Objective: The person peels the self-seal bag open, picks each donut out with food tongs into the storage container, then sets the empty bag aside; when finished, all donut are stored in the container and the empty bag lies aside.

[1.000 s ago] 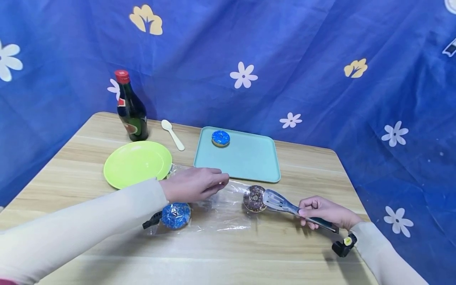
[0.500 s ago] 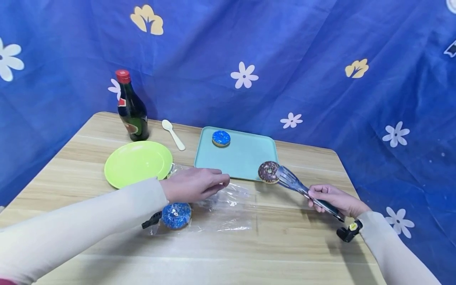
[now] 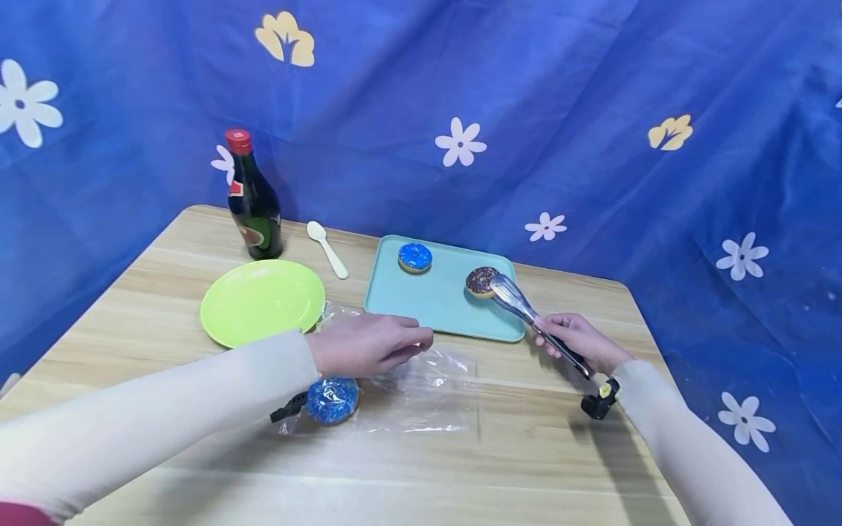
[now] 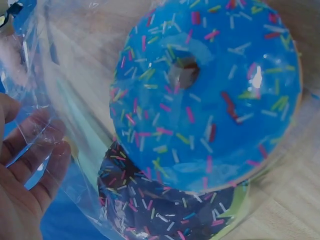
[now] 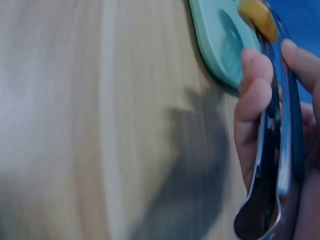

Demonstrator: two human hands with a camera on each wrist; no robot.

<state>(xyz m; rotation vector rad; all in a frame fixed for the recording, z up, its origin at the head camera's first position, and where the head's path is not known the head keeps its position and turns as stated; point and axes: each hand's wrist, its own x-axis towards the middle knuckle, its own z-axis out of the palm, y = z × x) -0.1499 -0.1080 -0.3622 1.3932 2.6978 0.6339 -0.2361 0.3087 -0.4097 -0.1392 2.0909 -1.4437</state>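
Note:
My right hand [image 3: 579, 340] grips metal tongs [image 5: 282, 150], whose tips pinch a brown sprinkled doughnut [image 3: 481, 282]. This doughnut is over the right part of the light teal tray [image 3: 434, 314], its shadow on the tray in the right wrist view. Toward the tray's back left sits a blue doughnut [image 3: 415, 257]. My left hand [image 3: 368, 345] holds a clear plastic bag [image 3: 434, 402] by its upper film, fingers [image 4: 52, 165] bent against it. Inside the bag are another blue doughnut [image 4: 240, 135] and, partly covered by it, a dark sprinkled doughnut [image 4: 165, 215].
A lime green plate [image 3: 259, 299] lies at the left, partly behind my left arm. Behind it stands a dark bottle [image 3: 255, 208] with a red cap, and a cream spoon [image 3: 327, 250] lies beside that. Blue patterned cloth [image 3: 368, 88] hangs along the table's back and right.
My right hand has lifted the brown doughnut with the tongs from the bag's right end and carried it back over the tray. The left hand has stayed at the bag.

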